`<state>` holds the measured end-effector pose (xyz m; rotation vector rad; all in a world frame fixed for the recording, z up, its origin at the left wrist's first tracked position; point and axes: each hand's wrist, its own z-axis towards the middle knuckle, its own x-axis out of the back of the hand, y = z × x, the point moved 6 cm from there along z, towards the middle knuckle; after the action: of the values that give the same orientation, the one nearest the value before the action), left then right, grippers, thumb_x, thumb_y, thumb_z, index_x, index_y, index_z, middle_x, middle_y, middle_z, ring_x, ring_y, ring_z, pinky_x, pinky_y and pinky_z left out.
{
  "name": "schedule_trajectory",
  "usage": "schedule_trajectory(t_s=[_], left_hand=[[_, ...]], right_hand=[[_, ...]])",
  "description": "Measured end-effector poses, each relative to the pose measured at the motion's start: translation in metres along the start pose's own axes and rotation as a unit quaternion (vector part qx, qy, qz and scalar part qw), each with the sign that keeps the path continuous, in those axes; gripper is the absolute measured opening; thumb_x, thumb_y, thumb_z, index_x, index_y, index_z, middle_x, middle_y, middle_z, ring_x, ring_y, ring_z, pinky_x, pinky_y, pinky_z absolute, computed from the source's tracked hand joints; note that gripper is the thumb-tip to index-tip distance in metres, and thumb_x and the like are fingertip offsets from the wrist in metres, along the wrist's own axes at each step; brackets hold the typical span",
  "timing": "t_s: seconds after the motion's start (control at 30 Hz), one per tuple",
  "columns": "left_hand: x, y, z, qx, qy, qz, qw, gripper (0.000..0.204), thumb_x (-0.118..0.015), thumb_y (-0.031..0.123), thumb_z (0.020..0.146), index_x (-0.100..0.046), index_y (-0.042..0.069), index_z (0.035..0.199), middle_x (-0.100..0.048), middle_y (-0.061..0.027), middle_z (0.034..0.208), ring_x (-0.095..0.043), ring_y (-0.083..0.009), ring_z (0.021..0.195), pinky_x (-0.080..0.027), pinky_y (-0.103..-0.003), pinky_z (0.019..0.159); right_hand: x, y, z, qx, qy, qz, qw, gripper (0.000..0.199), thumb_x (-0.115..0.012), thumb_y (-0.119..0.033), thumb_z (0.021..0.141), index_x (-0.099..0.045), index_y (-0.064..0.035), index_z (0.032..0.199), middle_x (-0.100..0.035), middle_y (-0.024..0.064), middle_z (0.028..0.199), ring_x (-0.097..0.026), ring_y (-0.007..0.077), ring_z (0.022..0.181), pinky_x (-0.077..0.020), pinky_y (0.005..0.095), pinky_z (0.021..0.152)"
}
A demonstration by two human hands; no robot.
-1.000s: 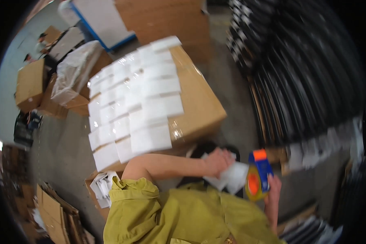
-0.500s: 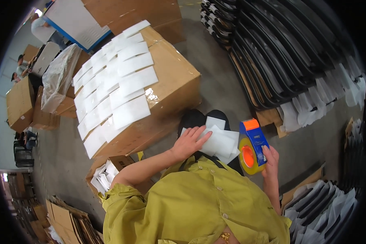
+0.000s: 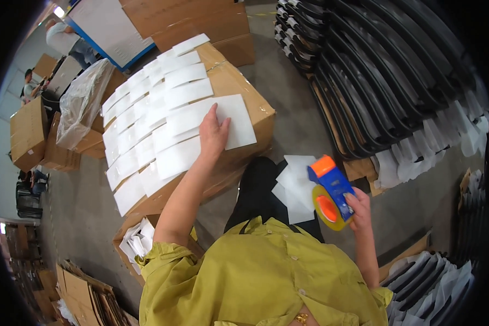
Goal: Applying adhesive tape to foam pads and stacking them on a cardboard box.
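Note:
My left hand (image 3: 214, 133) lies on a white foam sheet (image 3: 240, 122) at the right edge of a large cardboard box (image 3: 258, 108). Its thumb and forefinger are apart, with the sheet showing between them. Overlapping rows of similar white sheets (image 3: 146, 117) cover much of the box top. In my right hand (image 3: 358, 206) is a blue and orange tape dispenser (image 3: 334, 187) with a roll of clear yellowish tape (image 3: 331, 221). Beside it, several loose white sheets (image 3: 296, 193) rest on my dark-trousered lap.
An opened carton (image 3: 137, 239) of white pieces stands by my left elbow. Curved black parts (image 3: 375, 92) with translucent wrapping are stacked at right, more (image 3: 429, 288) at lower right. Flattened cardboard (image 3: 81, 293) leans at lower left. Two people (image 3: 65, 38) are at the far left.
My left hand has moved from the loose sheets on my lap up to the box, where another sheet now lies beneath it. The tape dispenser in my right hand has shifted slightly left.

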<state>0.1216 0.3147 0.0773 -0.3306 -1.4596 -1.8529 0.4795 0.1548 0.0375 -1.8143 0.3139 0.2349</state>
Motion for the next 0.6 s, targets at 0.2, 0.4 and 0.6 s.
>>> schedule_trajectory(t_s=[0.2,0.4,0.6], left_hand=[[0.000,0.035,-0.001,-0.126,-0.014,0.237,0.963,0.059,-0.064,0.015,0.067,-0.036,0.005,0.118,-0.042,-0.0198,0.109,-0.044,-0.0310,0.099,-0.039,-0.038,0.082],[-0.113,0.111,-0.049,-0.267,-0.265,0.028,0.926,0.033,-0.063,0.015,0.067,-0.051,0.005,0.096,-0.052,-0.0150,0.098,-0.051,-0.0308,0.091,-0.043,-0.038,0.078],[-0.217,0.045,-0.091,-0.100,-0.575,0.040,0.811,0.051,-0.071,0.023,0.060,-0.052,0.002,0.103,-0.057,-0.0171,0.097,-0.053,-0.0312,0.094,-0.042,-0.036,0.081]], right_hand=[[-0.011,0.034,0.018,-0.106,-0.001,-0.042,0.993,0.027,-0.064,-0.017,0.072,-0.055,0.0048,0.086,-0.059,0.0054,0.073,-0.053,0.0076,0.060,-0.0428,0.0194,0.056],[-0.028,0.031,0.014,-0.121,-0.044,-0.122,0.984,0.028,-0.066,-0.019,0.071,-0.056,0.0042,0.083,-0.058,0.0050,0.072,-0.052,0.0075,0.062,-0.0417,0.0196,0.057],[-0.012,0.029,-0.011,-0.074,-0.034,-0.148,0.986,0.030,-0.068,-0.022,0.067,-0.057,0.0005,0.083,-0.057,0.0032,0.074,-0.051,0.0067,0.066,-0.0402,0.0192,0.059]])
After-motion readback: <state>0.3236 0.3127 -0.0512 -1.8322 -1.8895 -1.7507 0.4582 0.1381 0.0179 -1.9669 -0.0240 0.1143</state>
